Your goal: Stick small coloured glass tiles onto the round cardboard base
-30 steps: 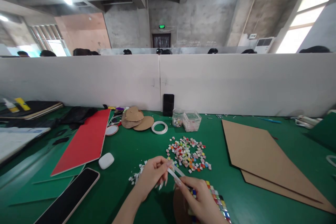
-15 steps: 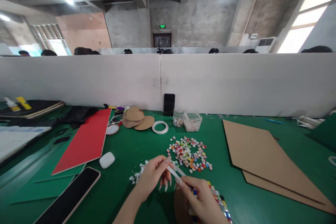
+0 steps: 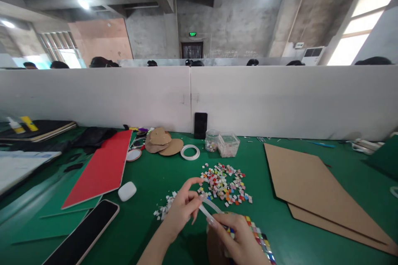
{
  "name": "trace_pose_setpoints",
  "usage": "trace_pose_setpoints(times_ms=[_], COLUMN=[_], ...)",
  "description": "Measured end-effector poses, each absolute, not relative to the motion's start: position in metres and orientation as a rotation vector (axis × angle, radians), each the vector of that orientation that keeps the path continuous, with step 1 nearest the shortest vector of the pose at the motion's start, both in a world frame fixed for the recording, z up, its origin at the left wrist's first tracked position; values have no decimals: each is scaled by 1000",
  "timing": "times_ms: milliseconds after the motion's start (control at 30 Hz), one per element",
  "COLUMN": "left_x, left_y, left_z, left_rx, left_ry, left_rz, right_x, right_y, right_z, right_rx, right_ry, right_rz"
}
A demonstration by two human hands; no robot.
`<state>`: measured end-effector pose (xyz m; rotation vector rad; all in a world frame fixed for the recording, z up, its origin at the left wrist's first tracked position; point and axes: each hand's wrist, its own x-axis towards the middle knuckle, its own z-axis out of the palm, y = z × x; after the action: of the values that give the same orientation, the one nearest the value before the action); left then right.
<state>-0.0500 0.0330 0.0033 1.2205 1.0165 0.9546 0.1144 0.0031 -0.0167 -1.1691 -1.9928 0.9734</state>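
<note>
A narrow white strip (image 3: 205,212), perhaps tape, runs between my two hands and doubles back in a loop. My left hand (image 3: 183,207) pinches one end between thumb and a finger, with its index finger lifted. Around the other part of the strip my right hand (image 3: 236,232) is closed, thumb pressed on it. Beneath the right hand lies a piece covered in colourful mosaic tiles (image 3: 261,240), with a round brown cardboard part (image 3: 214,244) beside it, both partly hidden. Loose mosaic tiles (image 3: 225,182) are spread just beyond my hands. White scraps (image 3: 164,205) lie left of my left hand.
A white coil (image 3: 190,152), cardboard discs (image 3: 171,147) and clear containers (image 3: 228,145) stand toward the partition (image 3: 248,103). Large brown boards (image 3: 311,182) lie right. A phone (image 3: 83,232), a white case (image 3: 127,191) and a red board (image 3: 102,165) lie left.
The index finger of my left hand has lifted and stretched out, while its other fingers have curled in. The strip's loop is more visible. My right hand has barely moved.
</note>
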Motion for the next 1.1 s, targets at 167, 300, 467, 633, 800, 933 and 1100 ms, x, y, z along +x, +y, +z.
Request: trace_pose_setpoints(times_ms=[167,300,467,633,800,933,1100], left_x=[-46,-52,-51,-67,-96,-59,7], left_y=[29,24,11,9,18,13,-1], left_z=[8,18,32,42,56,59,50], left_rx=[1165,1168,1265,1157,957,1143,1249], left_ry=[990,903,743,650,694,900,835], left_rz=[1088,1020,845,907,1439,1029,770], right_x=[112,119,139,180,223,214,182], right_y=[0,-3,-4,3,22,27,4], right_z=[-7,14,61,80,55,36,15], right_rx=[-1119,-1056,-914,-814,-1102,-765,-579], right_ry=[-2018,-2168,-2365,-2341,-1726,-929,-896], right_rz=[977,881,1031,1243,1307,1419,1853])
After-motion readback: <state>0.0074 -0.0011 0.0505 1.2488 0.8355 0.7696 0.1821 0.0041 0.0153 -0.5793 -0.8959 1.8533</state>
